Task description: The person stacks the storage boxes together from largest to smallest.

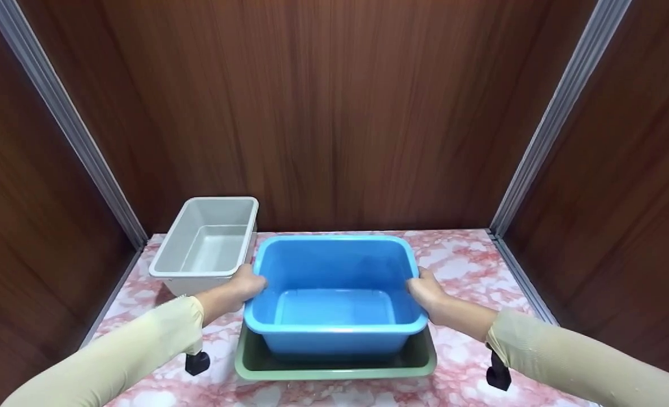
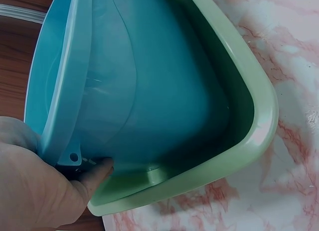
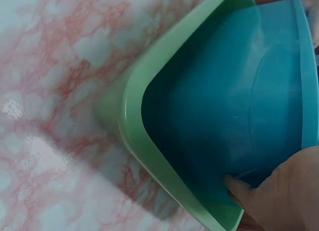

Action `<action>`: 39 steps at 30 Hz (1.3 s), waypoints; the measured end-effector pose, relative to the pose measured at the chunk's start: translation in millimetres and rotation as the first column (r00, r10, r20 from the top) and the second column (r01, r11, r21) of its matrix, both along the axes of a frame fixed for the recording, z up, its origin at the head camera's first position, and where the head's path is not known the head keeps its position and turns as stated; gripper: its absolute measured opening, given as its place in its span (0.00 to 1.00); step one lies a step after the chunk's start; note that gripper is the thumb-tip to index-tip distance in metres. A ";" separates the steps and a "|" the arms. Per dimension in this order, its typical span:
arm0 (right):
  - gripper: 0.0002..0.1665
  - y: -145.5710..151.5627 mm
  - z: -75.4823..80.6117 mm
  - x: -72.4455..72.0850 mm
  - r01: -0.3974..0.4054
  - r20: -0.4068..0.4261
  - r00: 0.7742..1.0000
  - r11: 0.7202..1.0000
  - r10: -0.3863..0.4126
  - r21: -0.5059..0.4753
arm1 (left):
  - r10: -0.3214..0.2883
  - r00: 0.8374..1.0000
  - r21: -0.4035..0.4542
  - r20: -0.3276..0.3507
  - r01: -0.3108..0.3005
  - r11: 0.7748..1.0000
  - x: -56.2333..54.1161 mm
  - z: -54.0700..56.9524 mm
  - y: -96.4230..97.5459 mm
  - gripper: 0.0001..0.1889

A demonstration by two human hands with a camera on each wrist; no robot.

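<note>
- The blue basin (image 1: 334,342) is held by both rims, its lower part nested within the green basin (image 1: 334,374).
- Its left rim is gripped by the left hand (image 1: 247,282), fingers curled underneath.
- Its right rim is gripped likewise by the right hand (image 1: 428,291).
- The grey basin (image 1: 196,275) is seen beyond the left hand, on the marbled surface (image 1: 470,271).

Brn walls (image 1: 334,113), gry posts (image 1: 62,107), pnk/wht tbl (image 1: 473,271)

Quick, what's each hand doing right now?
Left hand: holding the blue tub by its rim.
Right hand: holding the same tub's opposite side.
</note>
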State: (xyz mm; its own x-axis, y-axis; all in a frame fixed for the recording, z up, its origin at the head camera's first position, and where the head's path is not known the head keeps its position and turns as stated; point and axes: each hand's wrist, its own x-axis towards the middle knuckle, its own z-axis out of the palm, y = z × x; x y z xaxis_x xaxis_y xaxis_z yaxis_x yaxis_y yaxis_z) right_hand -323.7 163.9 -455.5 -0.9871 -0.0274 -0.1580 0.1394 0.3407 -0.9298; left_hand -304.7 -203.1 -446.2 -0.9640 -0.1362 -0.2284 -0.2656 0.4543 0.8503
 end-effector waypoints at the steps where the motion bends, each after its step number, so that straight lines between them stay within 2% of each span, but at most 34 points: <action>1: 0.32 0.3 -0.8 -0.3 0.001 -0.001 1.000 1.000 -0.001 0.000 | 0.000 1.000 -0.002 -0.001 0.000 1.000 -0.2 -0.5 0.2 0.17; 17: 0.34 1.0 -10.4 1.8 0.010 0.019 1.000 1.000 -0.010 0.016 | -0.019 1.000 -0.032 -0.016 0.019 0.999 -1.4 -10.4 0.7 0.21; 21: 0.36 1.0 -12.3 2.8 0.012 0.021 1.000 1.000 -0.013 0.020 | -0.011 0.998 -0.069 -0.063 0.006 0.998 -0.9 -14.5 1.3 0.23; 28: 0.36 0.3 -14.1 2.4 -0.001 0.010 1.000 1.000 0.001 0.023 | 0.004 0.996 -0.034 -0.089 -0.007 0.999 -0.8 -19.6 0.8 0.27; 32: 0.34 0.3 -15.6 2.6 0.004 0.010 1.000 1.000 -0.004 0.029 | 0.003 0.994 -0.043 -0.108 -0.008 0.999 -0.9 -21.1 0.3 0.29; 35: 0.32 0.5 -17.1 2.9 0.010 0.012 1.000 1.000 -0.011 0.026 | -0.002 0.995 -0.060 -0.098 -0.004 0.998 -0.7 -22.0 0.1 0.25; 39: 0.30 0.9 -18.8 3.1 0.006 0.012 1.000 1.000 -0.007 0.028 | -0.021 0.997 -0.074 -0.080 0.015 0.997 -0.2 -23.8 -0.5 0.13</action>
State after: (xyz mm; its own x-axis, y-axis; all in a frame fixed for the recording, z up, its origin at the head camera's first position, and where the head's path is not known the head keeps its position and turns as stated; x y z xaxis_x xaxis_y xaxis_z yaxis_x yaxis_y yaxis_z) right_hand -320.7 164.8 -474.3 -0.9852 -0.0163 -0.1704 0.1528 0.3659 -0.9180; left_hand -304.9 -203.6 -470.0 -0.9813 -0.1322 -0.1402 -0.1891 0.5206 0.8326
